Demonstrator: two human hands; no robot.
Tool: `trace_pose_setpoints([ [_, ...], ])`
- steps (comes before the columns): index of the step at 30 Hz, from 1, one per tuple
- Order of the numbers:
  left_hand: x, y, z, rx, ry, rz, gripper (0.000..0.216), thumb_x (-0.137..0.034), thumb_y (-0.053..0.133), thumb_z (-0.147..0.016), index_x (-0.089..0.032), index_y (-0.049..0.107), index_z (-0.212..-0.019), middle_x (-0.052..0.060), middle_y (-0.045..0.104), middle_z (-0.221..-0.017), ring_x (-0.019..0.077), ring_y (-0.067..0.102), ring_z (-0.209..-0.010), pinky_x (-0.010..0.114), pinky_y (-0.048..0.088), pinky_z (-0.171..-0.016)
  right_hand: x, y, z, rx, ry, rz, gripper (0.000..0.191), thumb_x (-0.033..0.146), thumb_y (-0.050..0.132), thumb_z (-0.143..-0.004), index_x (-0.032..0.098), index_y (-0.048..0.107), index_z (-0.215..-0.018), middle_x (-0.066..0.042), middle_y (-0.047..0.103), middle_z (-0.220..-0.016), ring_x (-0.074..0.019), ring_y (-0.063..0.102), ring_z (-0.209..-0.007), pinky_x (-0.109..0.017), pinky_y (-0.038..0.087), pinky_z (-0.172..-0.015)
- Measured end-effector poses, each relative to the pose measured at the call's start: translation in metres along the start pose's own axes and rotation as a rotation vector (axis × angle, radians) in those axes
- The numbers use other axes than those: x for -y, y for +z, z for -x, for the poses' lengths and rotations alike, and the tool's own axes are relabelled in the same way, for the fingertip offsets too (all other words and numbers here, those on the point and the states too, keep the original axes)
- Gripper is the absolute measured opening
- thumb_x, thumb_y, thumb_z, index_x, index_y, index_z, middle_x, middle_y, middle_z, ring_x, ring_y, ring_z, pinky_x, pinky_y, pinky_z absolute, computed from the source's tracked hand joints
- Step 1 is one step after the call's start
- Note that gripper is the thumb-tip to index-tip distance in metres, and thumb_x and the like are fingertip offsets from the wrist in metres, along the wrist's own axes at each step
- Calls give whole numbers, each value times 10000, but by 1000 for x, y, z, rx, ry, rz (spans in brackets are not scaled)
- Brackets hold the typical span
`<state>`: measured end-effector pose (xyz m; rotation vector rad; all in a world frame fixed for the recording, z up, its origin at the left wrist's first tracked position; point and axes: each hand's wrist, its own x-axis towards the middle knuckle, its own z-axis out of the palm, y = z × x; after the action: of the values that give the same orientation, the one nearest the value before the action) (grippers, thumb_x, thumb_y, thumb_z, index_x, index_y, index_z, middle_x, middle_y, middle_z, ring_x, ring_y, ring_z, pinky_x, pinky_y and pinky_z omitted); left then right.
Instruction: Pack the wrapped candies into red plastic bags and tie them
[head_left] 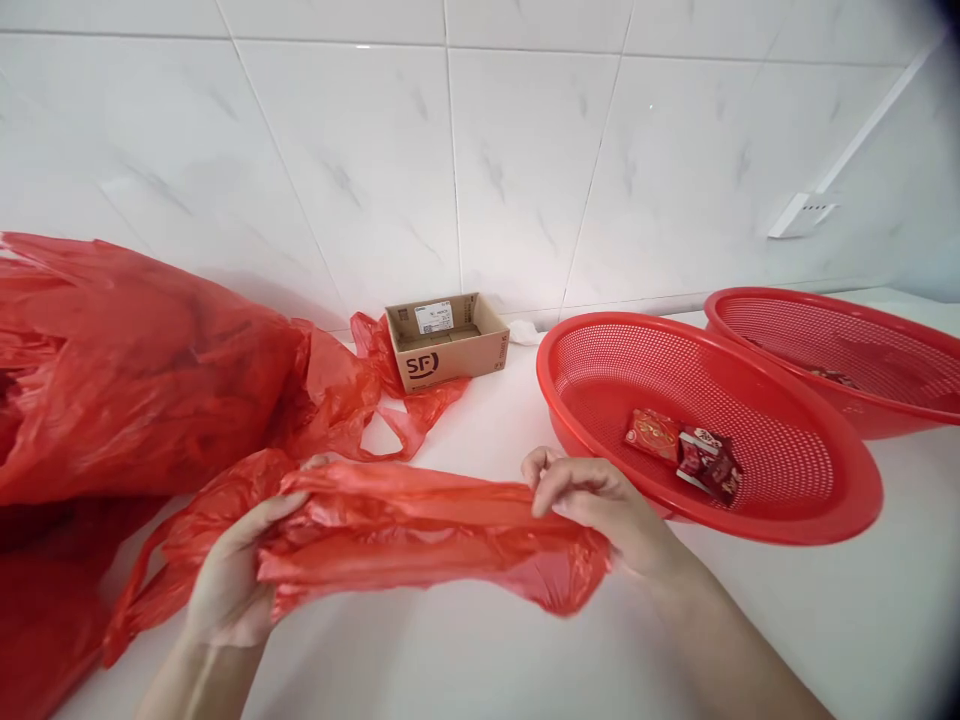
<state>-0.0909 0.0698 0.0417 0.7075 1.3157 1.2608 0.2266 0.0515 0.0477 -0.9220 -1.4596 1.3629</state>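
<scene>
A crumpled red plastic bag [405, 535] is stretched sideways between my two hands above the white counter. My left hand [229, 580] is wrapped round the bag's left end. My right hand [600, 505] pinches the bag's upper edge at its right end, close to the front rim of a red perforated basket [600, 345]. Inside that basket lie a few small red packets [686, 450].
A big heap of red plastic bags [127, 360] fills the left side. A small open cardboard box [448, 340] stands against the tiled wall. A second red basket [862, 345] sits at the far right. A white socket [802, 213] is on the wall.
</scene>
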Motion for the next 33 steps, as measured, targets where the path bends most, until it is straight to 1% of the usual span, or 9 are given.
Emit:
trace_pose_setpoints([
  [2, -4, 3, 2, 17, -83, 185, 337, -159, 643, -625, -241, 629, -952, -38, 654, -704, 141, 644, -626, 220, 535, -554, -6, 1, 0, 3, 1, 365, 255, 161, 499, -777, 247, 735, -820, -29, 530, -971, -117, 552, -748, -264, 480, -685],
  [5, -4, 7, 7, 145, -11, 186, 262, -147, 741, -582, -228, 580, -773, -63, 598, -669, 91, 568, -554, 177, 497, -527, -19, 7, 0, -32, 104, 691, 282, 217, 536, -809, 287, 721, -1009, -22, 517, -1050, -72, 559, -619, -239, 480, -594],
  [8, 6, 11, 9, 292, 145, -244, 165, -289, 751, -667, -198, 621, -716, -17, 574, -697, 102, 525, -571, 190, 463, -523, -30, 12, -3, -93, 177, 844, 418, 281, 569, -825, 318, 606, -1239, -22, 511, -1026, -79, 590, -593, -233, 469, -554],
  [12, 27, 17, 3, 166, 483, -918, 290, -347, 582, -807, -247, 702, -1051, 23, 545, -820, 155, 536, -664, 278, 496, -639, -33, 11, -5, -146, 149, 990, 572, 231, 588, -781, 334, 493, -1335, -25, 532, -1011, -114, 610, -648, -229, 434, -545],
  [14, 36, 17, -2, 80, 612, -1076, 359, -338, 517, -837, -249, 642, -1162, 36, 540, -891, 193, 581, -773, 329, 513, -727, -32, 10, -4, -121, 145, 1006, 641, 200, 594, -750, 353, 461, -1358, -21, 541, -1016, -111, 598, -628, -220, 405, -510],
  [17, 44, 14, -7, 24, 670, -1179, 375, -321, 474, -851, -227, 568, -1202, 80, 544, -1108, 232, 623, -929, 371, 525, -792, -35, 7, -3, -75, 132, 1036, 736, 151, 599, -711, 363, 424, -1393, -25, 565, -1026, -145, 621, -703, -226, 412, -531],
  [23, 51, 8, -12, 22, 665, -1265, 358, -266, 396, -877, -257, 524, -1211, 99, 410, -1405, 243, 652, -1019, 373, 543, -809, -45, 1, -5, -93, 73, 1036, 754, 79, 528, -748, 328, 368, -1442, -61, 605, -1046, -233, 607, -994, -342, 485, -811],
  [29, 54, 11, -10, 67, 737, -1262, 352, -278, 424, -882, -265, 570, -1202, 79, 375, -1471, 282, 538, -1237, 389, 521, -922, -32, 10, -5, -147, 73, 716, 511, 174, 446, -877, 283, 428, -1376, -10, 580, -789, -173, 590, -700, -302, 507, -655],
  [33, 55, 15, -7, 157, 791, -1221, 425, -252, 466, -859, -294, 545, -1274, 75, 386, -1474, 290, 504, -1274, 394, 503, -958, -25, 15, -4, -165, 84, 525, 550, 249, 455, -904, 270, 354, -1445, 11, 578, -759, -152, 559, -630, -284, 503, -613],
])
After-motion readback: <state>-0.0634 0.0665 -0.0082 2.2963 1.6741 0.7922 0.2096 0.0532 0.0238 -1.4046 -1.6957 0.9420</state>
